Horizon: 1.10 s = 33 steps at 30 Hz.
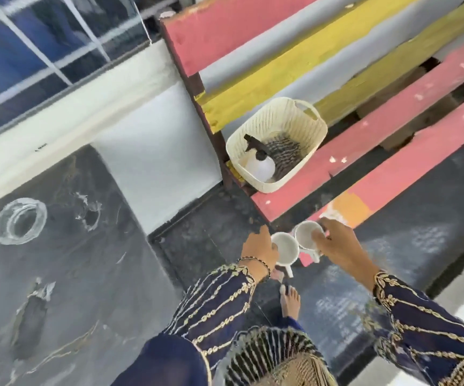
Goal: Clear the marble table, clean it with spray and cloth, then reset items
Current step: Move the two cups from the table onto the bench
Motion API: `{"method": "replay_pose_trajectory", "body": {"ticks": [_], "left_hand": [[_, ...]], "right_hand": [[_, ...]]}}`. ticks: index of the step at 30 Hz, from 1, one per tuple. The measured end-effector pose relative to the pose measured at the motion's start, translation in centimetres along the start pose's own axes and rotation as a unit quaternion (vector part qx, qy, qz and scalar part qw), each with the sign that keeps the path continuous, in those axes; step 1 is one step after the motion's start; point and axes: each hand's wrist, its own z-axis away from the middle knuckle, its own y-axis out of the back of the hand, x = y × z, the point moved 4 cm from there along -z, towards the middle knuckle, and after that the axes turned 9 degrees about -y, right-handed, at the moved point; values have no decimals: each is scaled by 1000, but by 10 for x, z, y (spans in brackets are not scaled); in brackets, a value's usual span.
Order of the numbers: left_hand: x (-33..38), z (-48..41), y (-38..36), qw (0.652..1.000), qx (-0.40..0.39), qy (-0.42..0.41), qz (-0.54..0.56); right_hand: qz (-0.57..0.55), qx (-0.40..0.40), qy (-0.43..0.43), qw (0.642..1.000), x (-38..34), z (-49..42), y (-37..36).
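Long sleeves of sheer navy fabric are worn on both arms. The left sleeve [219, 305] is crossed by rows of gold embroidery, with leaf chains alternating with fine pale stripes, and it is finished at the cuff with a gold leaf border. The right sleeve [420, 324] is worked in the same pattern, with a heavier gold band lower down. A thin bracelet [256, 263] of dark and gold beads is worn at the left wrist. The dress front [269, 355] is set with a fan of gold and black stripes. Plain navy cloth [164, 360] is draped beside it. One foot [290, 300] is seen, its toes uncovered.
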Motion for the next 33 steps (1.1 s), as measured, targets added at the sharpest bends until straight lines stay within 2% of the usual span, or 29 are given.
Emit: {"method": "replay_pose_trajectory", "body": {"ticks": [8,17,23,28,33], "left_hand": [[10,-127,-85,997,-39,67,-28],[3,-163,-106,992,-57,111,-14],[12,-153,-93,991,-56,121,-23],[24,-115,-55,994,-28,107,-2],[16,-50,10,996,32,80,-2]], "right_hand": [[23,-10,-42,999,100,-116,-7],[49,-36,-38,997,124,-144,-17],[105,-39,-19,994,101,-129,0],[197,-7,16,980,55,-99,21],[151,-42,94,983,-35,-51,19]]}}
